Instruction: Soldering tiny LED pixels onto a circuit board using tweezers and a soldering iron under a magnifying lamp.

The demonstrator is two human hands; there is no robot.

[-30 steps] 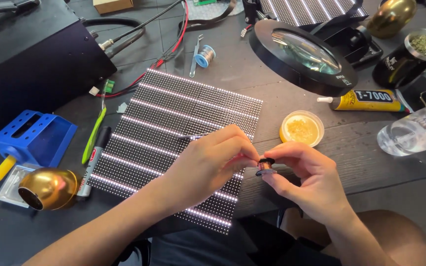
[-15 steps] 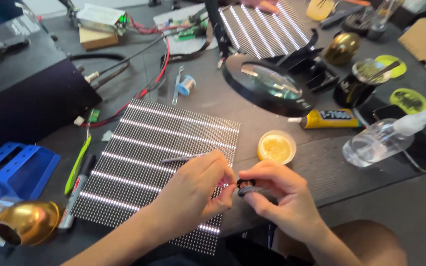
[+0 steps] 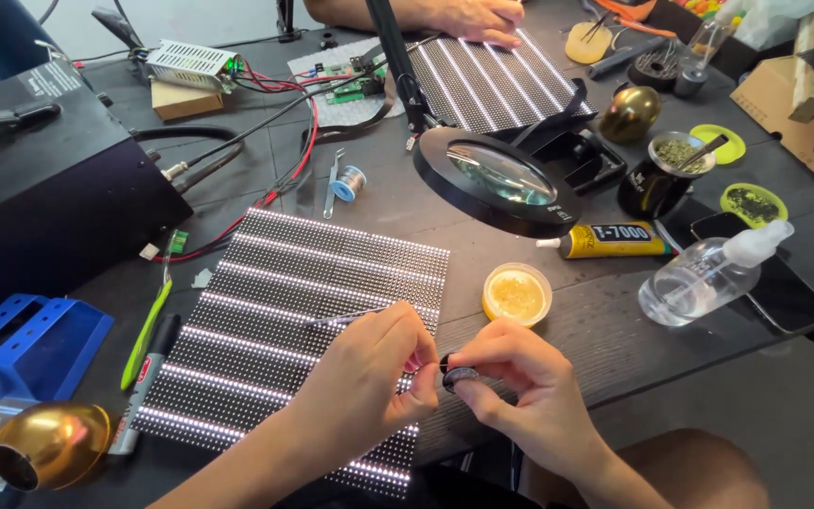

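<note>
- I am looking down at my right hand (image 3: 529, 396), whose grip is pinching a small dark round part (image 3: 459, 377) between thumb and fingertips, narrow and closed on it.
- My left hand (image 3: 369, 382) is meeting it from the other side, its grip pinched narrow around thin tweezers (image 3: 355, 317) whose handle end is sticking out up and away from the grip; the tips are hidden by my fingers.
- The two grips are almost touching, with the round part sitting between them just over the near edge of the bench (image 3: 605, 339).
- Under and behind the left grip, the LED panel (image 3: 303, 302) is lying flat, with some rows glowing.
- Beyond the right grip, a small round tin of yellow paste (image 3: 516, 293) is sitting, and further back a black ring magnifier (image 3: 501, 179).
- Well off to the right of the grip, a yellow glue tube (image 3: 614, 240) and a clear spray bottle (image 3: 708, 275) are lying down.
</note>
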